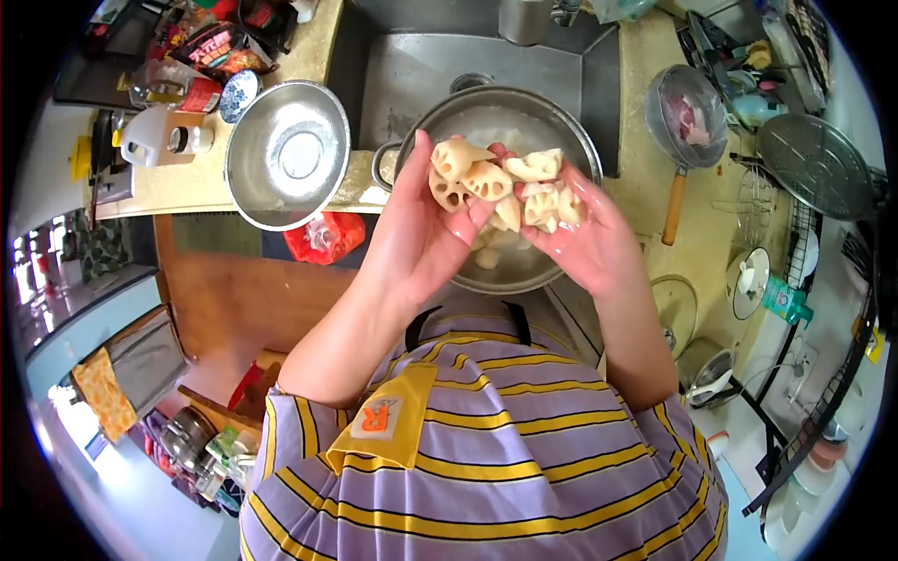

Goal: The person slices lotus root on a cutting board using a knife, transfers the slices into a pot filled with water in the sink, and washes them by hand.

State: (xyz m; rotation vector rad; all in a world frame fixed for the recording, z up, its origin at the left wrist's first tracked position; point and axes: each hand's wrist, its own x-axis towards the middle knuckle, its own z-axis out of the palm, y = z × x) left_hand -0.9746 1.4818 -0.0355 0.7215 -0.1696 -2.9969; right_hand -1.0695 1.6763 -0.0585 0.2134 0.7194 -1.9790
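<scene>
Both my hands are cupped side by side over a large steel pot that holds cloudy water and more pale pieces. Lotus root pieces, some with round holes showing, rest across my palms and fingers. My left hand holds several pieces near its fingertips. On the other side, my right hand carries another cluster. The hands are close together, and the skin looks wet. Just left of the pot stands a shiny metal bowl, with no food seen in it.
The sink lies behind the pot, with a metal tap cylinder. A wooden-handled strainer with meat is at the right. A red bag hangs below the bowl at the counter edge. Bottles and packets crowd the back left.
</scene>
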